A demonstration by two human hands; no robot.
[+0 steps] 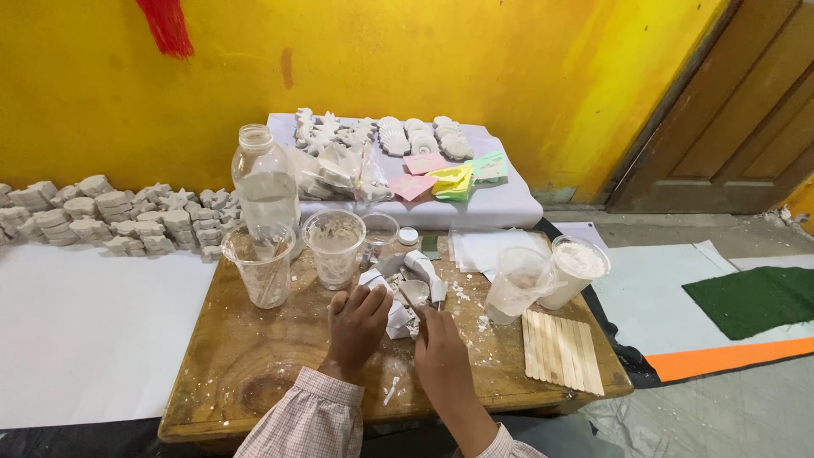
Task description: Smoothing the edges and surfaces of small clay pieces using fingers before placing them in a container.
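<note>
Left hand (356,326) pressed palm-down, fingers curled, gripping a white mould (397,318) at the middle of the wooden table (254,356); right hand (441,352) closed around a thin tool (410,304) whose tip touches that mould. Just behind, two clear cups (334,246) and a plastic bottle (265,182); to the right, two cups of white powder (577,270) and a row of wooden sticks (561,349). Farther back, plaster casts (119,216) stacked along the yellow wall (424,59).
</note>
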